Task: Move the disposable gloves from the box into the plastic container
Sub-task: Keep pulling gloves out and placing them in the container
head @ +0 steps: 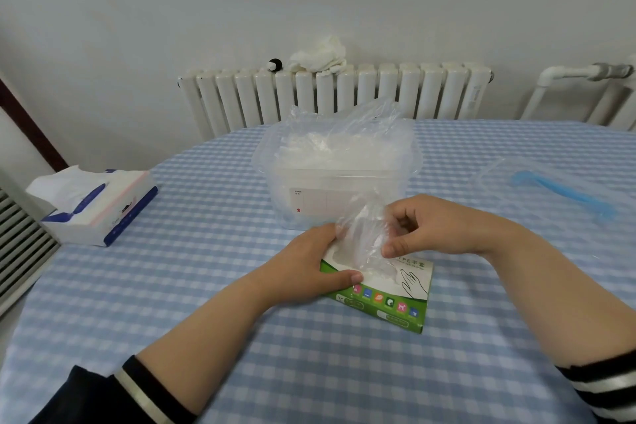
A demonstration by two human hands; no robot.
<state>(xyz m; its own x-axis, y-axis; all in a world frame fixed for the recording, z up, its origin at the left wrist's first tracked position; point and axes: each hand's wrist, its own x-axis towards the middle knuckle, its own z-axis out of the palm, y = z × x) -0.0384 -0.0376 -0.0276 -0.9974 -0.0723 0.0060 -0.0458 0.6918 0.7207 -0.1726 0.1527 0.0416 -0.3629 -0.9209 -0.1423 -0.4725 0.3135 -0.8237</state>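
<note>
Left hand (309,265) clamps green glove box (389,296) on worktop (206,286). Right hand (430,227) pinches clear glove (364,234) rising from box. Plastic container (337,179) just behind box, gloves heaped inside.

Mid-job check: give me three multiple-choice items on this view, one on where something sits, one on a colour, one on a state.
1. Where is the tissue pack?
A. On the table's left part
B. Inside the container
C. On the radiator

2. What colour are the glove box's sides?
A. Red
B. Green
C. Black

3. What is the right hand doing?
A. Lying flat on the table
B. Pinching a clear glove
C. Holding the blue strip

Answers:
1 A: the tissue pack lies left of the container on the table.
2 B: the box has green sides.
3 B: the right hand pinches the glove above the box, which the left hand holds.
</note>
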